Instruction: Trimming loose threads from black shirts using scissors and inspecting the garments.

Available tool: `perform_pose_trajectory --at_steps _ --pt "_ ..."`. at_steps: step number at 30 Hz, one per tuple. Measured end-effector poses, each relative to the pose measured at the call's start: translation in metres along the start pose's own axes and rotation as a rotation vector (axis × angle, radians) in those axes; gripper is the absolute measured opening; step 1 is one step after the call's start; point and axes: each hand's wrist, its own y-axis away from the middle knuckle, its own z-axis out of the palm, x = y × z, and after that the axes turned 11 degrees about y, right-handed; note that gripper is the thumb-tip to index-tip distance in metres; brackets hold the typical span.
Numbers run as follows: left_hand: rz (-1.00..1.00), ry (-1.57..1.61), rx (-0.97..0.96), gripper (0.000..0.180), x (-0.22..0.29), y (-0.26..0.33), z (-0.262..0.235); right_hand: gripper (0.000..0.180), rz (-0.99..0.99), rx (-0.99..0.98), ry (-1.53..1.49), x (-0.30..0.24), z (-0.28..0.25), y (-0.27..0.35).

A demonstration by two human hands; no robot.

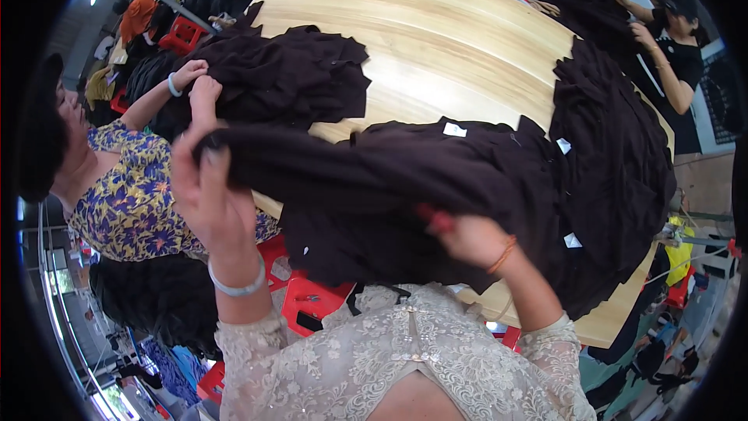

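Note:
My left hand (218, 199), blurred by motion, pinches the end of a dark brown-black garment (327, 164) and holds it raised at the left. The cloth stretches from there to the right, over more dark garments (499, 179) lying at the table's near edge. My right hand (477, 245) is closed around a small red thing (438, 220) over the near part of the cloth; blur hides its exact kind. A small white tag (455, 130) lies on the dark fabric beyond my hands.
Dark garment heaps lie on the pale wooden table (452, 39), at the left (296, 70) and right (615, 179). A co-worker in a flowered top (148, 195) handles cloth at my left; another person (678, 62) works at the far right. A red stool (300, 292) stands below the near edge.

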Motion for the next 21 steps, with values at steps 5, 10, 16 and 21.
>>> perform_pose_trajectory --at_steps 5,10,16,21 --pt "0.002 0.159 0.083 0.020 -0.048 -0.073 -0.005 0.033 0.156 0.751 0.317 0.077 -0.061 0.004" --pt "-0.029 -0.225 0.145 0.013 -0.149 -0.077 -0.031 0.028 0.305 0.581 0.419 0.088 -0.103 -0.006" --pt "-0.425 -0.678 -0.107 0.033 -0.152 0.050 -0.087 0.033 0.135 0.559 -0.040 0.037 -0.008 0.012" --pt "-0.908 -0.846 0.054 0.045 -0.120 0.149 -0.132 0.055 -0.015 0.496 -0.072 -0.017 0.084 0.023"
